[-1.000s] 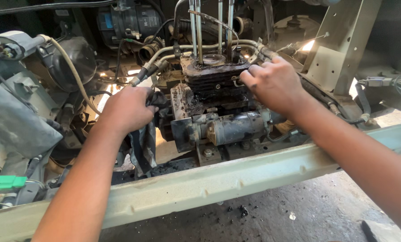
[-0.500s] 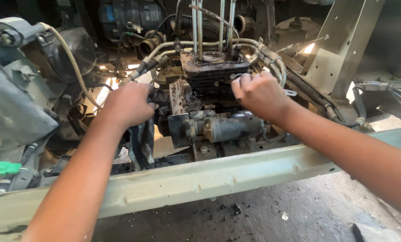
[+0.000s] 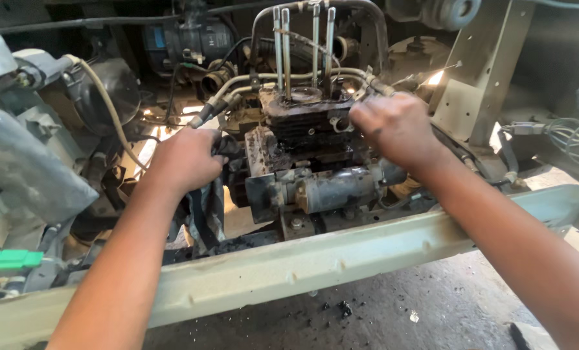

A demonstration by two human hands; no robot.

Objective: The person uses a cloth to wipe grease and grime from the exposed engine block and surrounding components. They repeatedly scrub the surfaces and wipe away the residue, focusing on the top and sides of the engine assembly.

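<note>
A pale green frame rail (image 3: 341, 259) runs across the view, rising slightly toward the right, with grey floor (image 3: 393, 311) below it. Behind the rail sits the grimy engine block (image 3: 309, 129), upright in the middle of the bay, with four bright studs (image 3: 302, 39) pointing straight up from its dark finned cylinder. A cylindrical starter motor (image 3: 331, 188) lies across the block's lower front, its long axis level and running left to right, parallel to the rail. A beige hose (image 3: 108, 110) curves down at the left, and a small green connector (image 3: 14, 259) shows at the far left edge.

The left hand (image 3: 186, 159) is closed in a fist around a dark rag or strap (image 3: 205, 207) just left of the block; which it is cannot be made out. The right hand (image 3: 396, 126) rests curled against the upper right of the cylinder, fingers bent; what they press is hidden beneath them, so whether it grips anything cannot be told.

Compared with half a second ago, both hands sit in much the same places on either side of the block, and the view has tilted up a little, showing more of the studs. Both forearms are cut off by the lower edge.
</note>
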